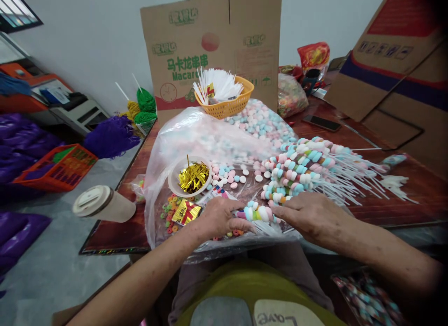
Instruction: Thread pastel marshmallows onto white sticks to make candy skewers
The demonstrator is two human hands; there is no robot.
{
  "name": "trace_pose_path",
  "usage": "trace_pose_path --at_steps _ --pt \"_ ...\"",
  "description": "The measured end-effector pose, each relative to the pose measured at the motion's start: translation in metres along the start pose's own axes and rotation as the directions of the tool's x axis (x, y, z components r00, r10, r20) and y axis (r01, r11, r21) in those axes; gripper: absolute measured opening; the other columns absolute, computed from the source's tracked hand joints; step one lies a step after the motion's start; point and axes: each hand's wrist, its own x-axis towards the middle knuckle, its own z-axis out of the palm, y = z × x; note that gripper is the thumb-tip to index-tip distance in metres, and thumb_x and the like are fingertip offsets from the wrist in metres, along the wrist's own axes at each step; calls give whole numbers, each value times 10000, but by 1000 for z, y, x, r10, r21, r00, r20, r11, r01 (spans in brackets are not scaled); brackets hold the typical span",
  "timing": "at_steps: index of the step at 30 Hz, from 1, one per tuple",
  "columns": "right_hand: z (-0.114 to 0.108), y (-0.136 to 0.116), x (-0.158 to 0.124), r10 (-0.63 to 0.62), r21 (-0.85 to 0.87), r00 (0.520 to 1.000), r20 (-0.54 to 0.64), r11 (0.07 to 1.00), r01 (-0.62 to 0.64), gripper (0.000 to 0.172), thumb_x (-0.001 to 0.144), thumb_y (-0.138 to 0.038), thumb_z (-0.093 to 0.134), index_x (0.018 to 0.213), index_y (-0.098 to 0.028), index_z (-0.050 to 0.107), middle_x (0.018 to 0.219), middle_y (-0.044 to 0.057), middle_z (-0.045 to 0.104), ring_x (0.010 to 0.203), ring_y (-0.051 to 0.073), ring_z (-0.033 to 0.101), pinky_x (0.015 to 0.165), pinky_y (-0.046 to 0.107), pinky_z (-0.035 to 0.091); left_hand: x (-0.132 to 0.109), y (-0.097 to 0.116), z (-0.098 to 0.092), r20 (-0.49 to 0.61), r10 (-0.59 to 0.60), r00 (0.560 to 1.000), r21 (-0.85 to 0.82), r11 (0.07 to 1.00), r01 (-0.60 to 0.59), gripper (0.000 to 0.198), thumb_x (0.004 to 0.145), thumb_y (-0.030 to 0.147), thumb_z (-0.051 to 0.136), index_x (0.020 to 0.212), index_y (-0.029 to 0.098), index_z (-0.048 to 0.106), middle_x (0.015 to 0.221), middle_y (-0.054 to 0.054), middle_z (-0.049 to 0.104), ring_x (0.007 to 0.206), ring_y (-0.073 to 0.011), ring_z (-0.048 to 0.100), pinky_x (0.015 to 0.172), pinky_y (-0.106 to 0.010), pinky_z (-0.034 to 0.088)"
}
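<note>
A twisted pink, white and blue marshmallow skewer (259, 213) lies level between my hands, near the table's front edge. My left hand (221, 217) pinches its left end, where a purple piece shows. At the other end, my right hand (308, 215) has its thumb and fingers closed on the skewer; its stick is partly hidden. Just beyond my right hand is a pile of finished marshmallow skewers (301, 169), white sticks pointing right. Beside my left hand are a gold twist-tie packet (186, 212), colourful ring candies (171, 204) and a bowl (171, 182) of gold twist ties (194, 176).
Loose pastel candies (261, 123) spread over a clear plastic bag (164, 148). Behind stand a yellow basket (227, 109) of white sticks and a cardboard box (213, 41). A lidded cup (105, 203) stands at the left table edge, a phone (321, 123) lies at right.
</note>
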Motion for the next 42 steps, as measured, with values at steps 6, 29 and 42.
trace_pose_path --at_steps 6,29,42 --pt "-2 -1 0 -42 -23 999 -5 999 42 255 767 -34 409 880 -193 573 598 -16 557 504 111 432 513 281 184 4 4 8 227 -94 969 -324 931 166 346 544 391 740 781 156 648 600 60 546 606 -104 491 571 -185 377" --pt "25 12 6 72 370 956 283 912 -179 231 864 -185 371 758 -173 575 630 -10 566 549 97 462 519 220 248 -6 10 3 -8 -77 997 275 959 76 767 589 501 687 1231 180 416 1134 -136 560 1027 -305 499 868 -413 366" --pt "7 11 10 -140 -18 990 37 990 140 177 841 -140 445 927 -191 592 664 7 570 607 144 450 581 290 235 0 -6 -11 597 35 802 -453 840 300 319 573 342 724 782 158 568 612 38 524 484 -77 452 484 -194 396"
